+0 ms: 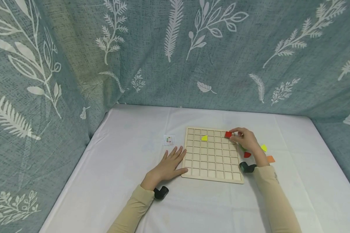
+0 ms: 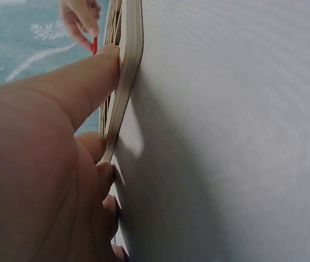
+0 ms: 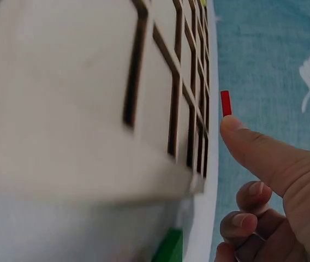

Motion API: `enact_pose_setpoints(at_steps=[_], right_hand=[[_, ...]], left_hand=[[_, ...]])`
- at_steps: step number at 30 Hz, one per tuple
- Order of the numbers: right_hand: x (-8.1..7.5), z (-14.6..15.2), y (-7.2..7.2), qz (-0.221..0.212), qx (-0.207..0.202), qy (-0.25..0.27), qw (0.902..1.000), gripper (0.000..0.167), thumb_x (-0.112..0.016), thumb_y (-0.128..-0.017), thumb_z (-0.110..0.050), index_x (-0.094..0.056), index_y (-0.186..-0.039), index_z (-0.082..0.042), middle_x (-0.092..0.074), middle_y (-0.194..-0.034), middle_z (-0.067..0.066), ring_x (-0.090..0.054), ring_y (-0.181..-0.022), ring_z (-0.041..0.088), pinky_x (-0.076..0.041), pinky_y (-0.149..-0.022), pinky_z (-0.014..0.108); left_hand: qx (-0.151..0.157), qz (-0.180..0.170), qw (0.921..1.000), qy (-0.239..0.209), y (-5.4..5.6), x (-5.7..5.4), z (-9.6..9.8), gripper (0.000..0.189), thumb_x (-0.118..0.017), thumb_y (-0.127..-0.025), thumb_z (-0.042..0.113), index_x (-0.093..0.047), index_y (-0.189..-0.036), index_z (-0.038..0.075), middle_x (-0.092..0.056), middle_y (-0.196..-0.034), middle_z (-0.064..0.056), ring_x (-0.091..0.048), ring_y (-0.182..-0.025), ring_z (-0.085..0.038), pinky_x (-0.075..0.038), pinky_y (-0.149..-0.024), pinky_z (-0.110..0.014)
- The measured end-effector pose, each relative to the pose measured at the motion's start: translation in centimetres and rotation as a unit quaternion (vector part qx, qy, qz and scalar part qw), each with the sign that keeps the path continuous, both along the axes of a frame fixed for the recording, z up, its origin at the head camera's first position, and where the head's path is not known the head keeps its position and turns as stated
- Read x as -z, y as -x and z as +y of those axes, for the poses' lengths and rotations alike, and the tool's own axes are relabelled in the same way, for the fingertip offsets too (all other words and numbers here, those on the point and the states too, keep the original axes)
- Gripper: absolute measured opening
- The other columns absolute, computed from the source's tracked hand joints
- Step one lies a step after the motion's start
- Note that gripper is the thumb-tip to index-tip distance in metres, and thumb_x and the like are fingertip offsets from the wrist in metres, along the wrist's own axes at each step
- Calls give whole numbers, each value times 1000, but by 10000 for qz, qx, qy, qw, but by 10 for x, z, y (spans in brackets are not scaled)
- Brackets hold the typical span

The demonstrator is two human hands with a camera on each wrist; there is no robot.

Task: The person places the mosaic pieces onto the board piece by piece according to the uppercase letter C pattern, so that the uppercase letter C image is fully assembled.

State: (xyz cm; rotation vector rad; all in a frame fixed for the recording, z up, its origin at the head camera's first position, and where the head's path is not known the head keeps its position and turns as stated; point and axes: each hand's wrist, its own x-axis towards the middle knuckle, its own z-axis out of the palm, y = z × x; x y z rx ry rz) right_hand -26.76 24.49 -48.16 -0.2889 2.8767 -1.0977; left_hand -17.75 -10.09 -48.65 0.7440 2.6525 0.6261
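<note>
A wooden grid board (image 1: 211, 155) lies on the white cloth. Over its far right corner my right hand (image 1: 245, 139) pinches a flat red square tile (image 1: 228, 134) between thumb and fingers. In the right wrist view the red tile (image 3: 226, 103) shows edge-on at the thumb tip, apart from the board. My left hand (image 1: 170, 165) rests at the board's left edge with fingers spread, its thumb (image 2: 97, 82) touching the rim. One yellow quarter-round tile (image 1: 204, 138) sits in a cell near the board's far side.
Right of the board lie a red rounded tile (image 1: 247, 155), a yellow tile (image 1: 263, 148), an orange tile (image 1: 270, 159) and a green piece (image 1: 243, 148), partly hidden by my right hand. A small printed pattern card (image 1: 169, 140) lies left of the board. A patterned curtain (image 1: 180, 81) hangs behind.
</note>
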Motion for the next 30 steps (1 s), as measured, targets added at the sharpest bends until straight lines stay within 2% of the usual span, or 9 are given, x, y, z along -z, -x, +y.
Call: enact_pose_setpoints(at_steps=[5, 13, 20, 30], right_hand=[[-1, -14, -1, 141, -115, -8, 9998, 30, -67, -86, -18, -64, -113, -4, -45, -75, 8, -33, -57, 17, -31, -53, 28], [-1, -31, -1, 110, -253, -29, 9996, 29, -68, -85, -19, -66, -112, -7, -47, -76, 7, -38, -64, 19, -33, -58, 30], [-1, -43, 5, 142, -565, 23, 9983, 28, -67, -86, -17, -66, -112, -7, -44, -71, 6, -33, -59, 18, -31, -56, 30], [4, -54, 5, 30, -723, 99, 9973, 26, -66, -87, -17, -66, -111, -7, -44, -73, 5, -35, -62, 18, -30, -57, 29]], left_hand=[[-17, 0, 10000, -13, 0, 0, 0, 72, -47, -94, 45, -16, -149, 11, -9, -156, -8, -1, -143, -29, 0, -113, -54], [-40, 3, 10000, -34, 0, 1, 1, 72, -47, -94, 45, -16, -149, 11, -10, -156, -8, -1, -143, -29, 0, -114, -54], [-87, -10, 10000, -30, 1, -1, 1, 72, -47, -94, 45, -16, -149, 11, -10, -156, -8, -1, -144, -29, 0, -114, -53], [-66, 11, 10000, -53, 1, 3, 3, 72, -47, -94, 44, -17, -149, 9, -10, -156, -10, -3, -143, -31, -2, -113, -54]])
